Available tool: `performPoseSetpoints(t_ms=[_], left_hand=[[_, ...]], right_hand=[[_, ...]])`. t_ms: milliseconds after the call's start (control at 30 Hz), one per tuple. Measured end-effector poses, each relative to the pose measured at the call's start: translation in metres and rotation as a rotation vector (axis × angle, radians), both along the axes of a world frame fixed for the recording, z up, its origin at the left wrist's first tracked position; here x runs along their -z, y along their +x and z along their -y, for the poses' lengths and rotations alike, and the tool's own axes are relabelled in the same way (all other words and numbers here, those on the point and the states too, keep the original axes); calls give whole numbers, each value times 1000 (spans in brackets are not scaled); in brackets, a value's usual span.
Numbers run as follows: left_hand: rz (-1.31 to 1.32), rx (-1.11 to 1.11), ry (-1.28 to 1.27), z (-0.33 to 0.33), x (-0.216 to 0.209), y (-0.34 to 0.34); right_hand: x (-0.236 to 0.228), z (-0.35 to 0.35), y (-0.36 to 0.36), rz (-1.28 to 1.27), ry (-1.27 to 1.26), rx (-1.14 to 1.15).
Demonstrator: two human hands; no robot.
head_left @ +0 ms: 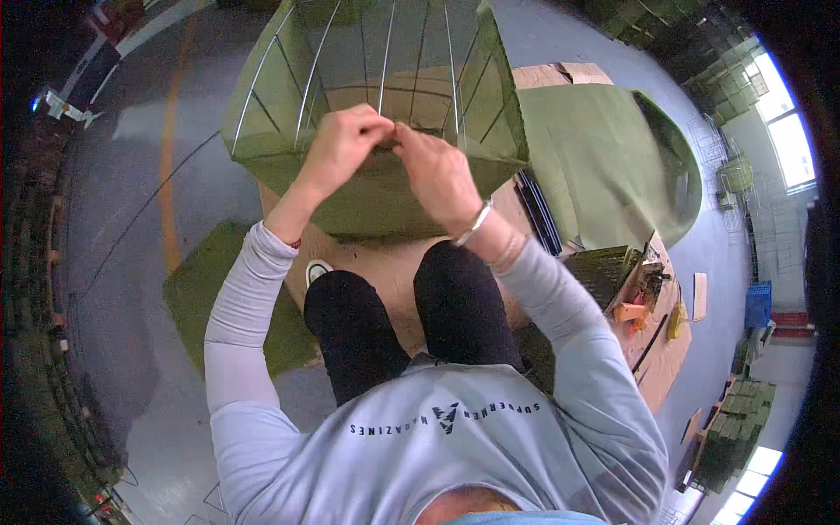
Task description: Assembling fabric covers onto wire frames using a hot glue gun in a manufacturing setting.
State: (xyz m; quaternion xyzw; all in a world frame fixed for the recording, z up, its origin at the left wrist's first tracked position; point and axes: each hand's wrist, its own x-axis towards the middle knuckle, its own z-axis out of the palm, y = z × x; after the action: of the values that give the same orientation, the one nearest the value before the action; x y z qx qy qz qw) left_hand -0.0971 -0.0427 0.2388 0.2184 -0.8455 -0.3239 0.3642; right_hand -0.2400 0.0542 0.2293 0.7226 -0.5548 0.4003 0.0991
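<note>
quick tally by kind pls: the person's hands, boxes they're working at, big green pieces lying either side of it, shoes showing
Bare hands: 2, left hand and right hand
Green fabric box with thin metal rods: 1
Big green pieces: 2, flat green piece at left and broad green sheet at right
White-edged shoe: 1
Total: 6

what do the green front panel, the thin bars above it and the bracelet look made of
Green front panel: probably matte fabric or felt, judging by its dull, soft-looking surface. Thin bars: likely smooth metal wire, from their silvery glints. Bracelet: seemingly polished silvery metal, given its shine.
</note>
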Motion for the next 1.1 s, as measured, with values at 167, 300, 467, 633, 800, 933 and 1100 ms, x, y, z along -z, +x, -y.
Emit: performPoseSetpoints(t_ms=[167,300,467,633,800,933,1100], left_hand=[[-211,-351,-61,-33,-3,16],[-8,-186,-527,-36,13,5],[83,-87,-458,-25,4,-3],[185,-56,-337,-22,-5,-5],[184,19,-323,-12,-3,-9],[206,-54,-275,-16,4,6],[227,-54,-224,-22,-9,-3]], right_hand=[[7,0,-12,-72,-78,-18],[-5,-1,-12,-77,110,-17],[-14,7,-19,-1,386,-19],[-15,20,-28,58,503,-103],[-16,30,-35,133,538,-104],[-38,-29,-59,201,-163,-15],[-16,-79,-119,-250,18,48]])
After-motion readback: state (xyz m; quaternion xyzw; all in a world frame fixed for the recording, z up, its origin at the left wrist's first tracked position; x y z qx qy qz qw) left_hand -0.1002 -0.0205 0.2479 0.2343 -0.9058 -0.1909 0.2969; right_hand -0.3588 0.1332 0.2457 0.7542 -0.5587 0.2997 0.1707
